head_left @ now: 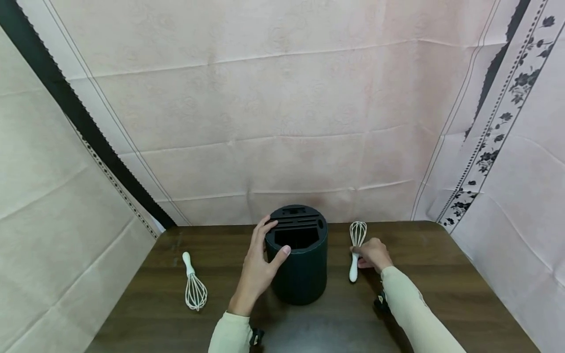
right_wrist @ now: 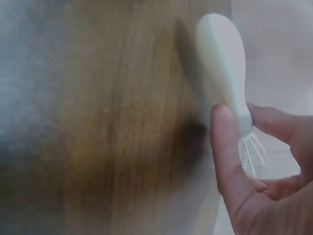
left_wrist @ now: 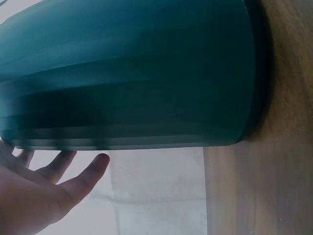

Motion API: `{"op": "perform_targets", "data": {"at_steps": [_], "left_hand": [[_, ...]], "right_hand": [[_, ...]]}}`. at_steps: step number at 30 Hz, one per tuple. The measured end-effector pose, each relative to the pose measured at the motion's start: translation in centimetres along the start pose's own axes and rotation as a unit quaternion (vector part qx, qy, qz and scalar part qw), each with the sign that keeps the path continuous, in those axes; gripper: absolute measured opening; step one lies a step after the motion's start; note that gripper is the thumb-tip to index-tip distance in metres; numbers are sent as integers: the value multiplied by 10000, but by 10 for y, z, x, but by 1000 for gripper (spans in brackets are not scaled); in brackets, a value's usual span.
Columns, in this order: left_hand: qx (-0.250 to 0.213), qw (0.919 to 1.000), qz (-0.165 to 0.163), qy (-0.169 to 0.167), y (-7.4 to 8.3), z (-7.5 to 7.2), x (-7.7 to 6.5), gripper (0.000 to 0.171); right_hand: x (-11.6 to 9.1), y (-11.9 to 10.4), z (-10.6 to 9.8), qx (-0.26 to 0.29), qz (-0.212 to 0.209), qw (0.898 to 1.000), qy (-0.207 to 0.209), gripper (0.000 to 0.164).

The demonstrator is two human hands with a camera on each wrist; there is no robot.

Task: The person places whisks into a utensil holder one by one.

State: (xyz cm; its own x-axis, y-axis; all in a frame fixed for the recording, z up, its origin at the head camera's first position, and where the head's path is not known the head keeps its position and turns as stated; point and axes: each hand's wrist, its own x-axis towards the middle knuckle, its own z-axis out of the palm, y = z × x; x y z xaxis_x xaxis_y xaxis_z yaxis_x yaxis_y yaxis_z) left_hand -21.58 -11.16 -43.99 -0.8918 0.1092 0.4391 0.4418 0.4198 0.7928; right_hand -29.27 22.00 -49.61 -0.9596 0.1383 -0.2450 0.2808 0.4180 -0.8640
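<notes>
A dark green cylindrical utensil holder (head_left: 302, 277), with slots and a larger square opening in its top, stands upright on the table. Beside its upper left side is my left hand (head_left: 255, 269), fingers spread near the rim and thumb at the front; the left wrist view shows relaxed fingers (left_wrist: 90, 177) along the holder's edge. To the right of the holder, my right hand (head_left: 374, 256) pinches a white whisk (head_left: 353, 270) between thumb and finger, where handle meets wires. Its handle (right_wrist: 222, 58) appears raised off the wood in the right wrist view.
Another white whisk (head_left: 191, 270) lies at the table's left, wires toward the near side. The brown wooden table (head_left: 419, 304) ends at a pale cloth backdrop (head_left: 282, 162), with more cloth on both sides.
</notes>
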Motion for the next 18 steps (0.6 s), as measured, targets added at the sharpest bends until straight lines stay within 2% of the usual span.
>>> {"op": "perform_targets", "data": {"at_steps": [5,11,14,18], "left_hand": [[-14,10000,10,7,0,0,-1,65],[84,10000,37,19,0,-2,-1,65],[354,9993,62,-62,3,-6,1,66],[852,9961,136,-176,7,-15,5,67]], "right_hand": [[-13,0,2,-265,-92,9992,-276,25],[-20,5,6,-515,-252,9979,-296,27],[-26,9,7,-447,-309,9981,-281,29],[-33,12,7,-30,-356,9991,-229,29]]}}
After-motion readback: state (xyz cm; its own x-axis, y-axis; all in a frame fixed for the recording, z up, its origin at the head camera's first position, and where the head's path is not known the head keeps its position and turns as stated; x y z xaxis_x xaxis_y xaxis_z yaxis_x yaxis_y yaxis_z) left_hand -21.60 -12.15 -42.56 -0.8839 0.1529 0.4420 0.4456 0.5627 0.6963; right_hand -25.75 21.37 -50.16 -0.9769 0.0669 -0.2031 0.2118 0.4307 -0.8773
